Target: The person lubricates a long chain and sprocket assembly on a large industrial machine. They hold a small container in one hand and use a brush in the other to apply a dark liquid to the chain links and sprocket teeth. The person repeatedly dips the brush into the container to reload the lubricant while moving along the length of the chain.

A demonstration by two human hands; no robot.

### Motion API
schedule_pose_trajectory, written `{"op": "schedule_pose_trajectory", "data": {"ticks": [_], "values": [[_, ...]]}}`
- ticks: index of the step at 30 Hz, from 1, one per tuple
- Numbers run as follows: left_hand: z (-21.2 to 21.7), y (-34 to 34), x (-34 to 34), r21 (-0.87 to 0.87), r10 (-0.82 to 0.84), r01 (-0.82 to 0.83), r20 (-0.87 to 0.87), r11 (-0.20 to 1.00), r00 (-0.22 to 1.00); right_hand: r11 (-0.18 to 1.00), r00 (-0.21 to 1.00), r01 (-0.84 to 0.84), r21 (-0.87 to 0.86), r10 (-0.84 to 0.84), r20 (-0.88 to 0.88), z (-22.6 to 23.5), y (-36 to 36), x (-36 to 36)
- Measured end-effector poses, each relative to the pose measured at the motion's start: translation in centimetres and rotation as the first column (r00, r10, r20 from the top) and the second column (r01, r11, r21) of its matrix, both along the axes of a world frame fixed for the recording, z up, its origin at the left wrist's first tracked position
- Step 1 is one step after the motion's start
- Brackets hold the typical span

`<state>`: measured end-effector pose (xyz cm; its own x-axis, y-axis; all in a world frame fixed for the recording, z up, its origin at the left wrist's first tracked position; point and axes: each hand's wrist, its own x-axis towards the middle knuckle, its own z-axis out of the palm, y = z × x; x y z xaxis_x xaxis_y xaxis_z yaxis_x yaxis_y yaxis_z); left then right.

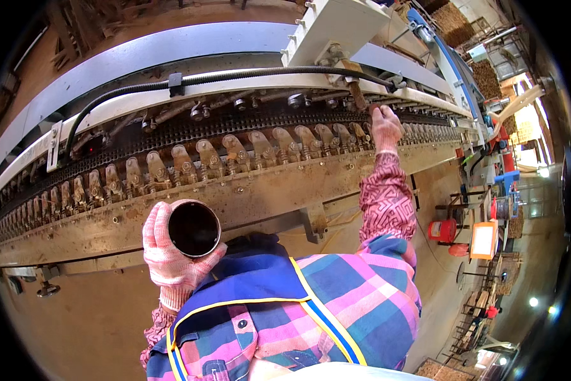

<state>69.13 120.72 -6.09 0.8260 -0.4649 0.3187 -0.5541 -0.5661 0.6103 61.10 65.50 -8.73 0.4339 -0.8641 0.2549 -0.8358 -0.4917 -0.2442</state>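
My left hand (157, 244), in a whitish-pink knit glove, is wrapped round an open round can (216, 233). Its inside looks dark; whether that is liquid cannot be told. My right hand (387, 129), gloved alike, reaches over the long machine (260, 181) with its fingers closed. Something small and brown shows at the fingertips, too little of it to name. Just left of those fingers, a brown, rough-looking strip (359, 96) hangs below a metal bracket. Under the reach runs a dark chain track (234, 129), beside a row of worn metal clamps (210, 154) with springs.
A black corrugated hose (247, 75) follows the machine's white rail. Above it juts a white box beam (336, 28). The machine's lower frame edge lies close to my body. On the right stand a red bucket (442, 230), an orange-framed panel (484, 240) and stacked wood (451, 25).
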Motion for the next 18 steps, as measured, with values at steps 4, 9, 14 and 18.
{"op": "schedule_pose_trajectory", "data": {"ticks": [4,9,14,18], "values": [[-0.5,-0.3,0.0,-0.024,0.013,-0.014,-0.032,1.000,0.999,0.998,1.000,-0.010,0.056,0.009,0.030,-1.3,1.0,-0.6],[-0.5,0.4,-0.3,-0.014,0.012,-0.013,-0.054,1.000,0.998,0.998,0.987,-0.050,-0.031,0.054,0.153,0.8,-0.9,-1.6],[-0.6,-0.3,0.0,-0.029,0.017,-0.017,-0.002,0.999,1.000,0.999,0.994,0.000,-0.047,0.005,0.109,-0.8,-0.8,-1.7],[-0.4,-0.1,0.2,-0.001,0.006,-0.006,-0.003,1.000,1.000,0.984,0.988,-0.152,-0.090,0.149,-0.042,-0.8,-3.8,-2.9]]}}
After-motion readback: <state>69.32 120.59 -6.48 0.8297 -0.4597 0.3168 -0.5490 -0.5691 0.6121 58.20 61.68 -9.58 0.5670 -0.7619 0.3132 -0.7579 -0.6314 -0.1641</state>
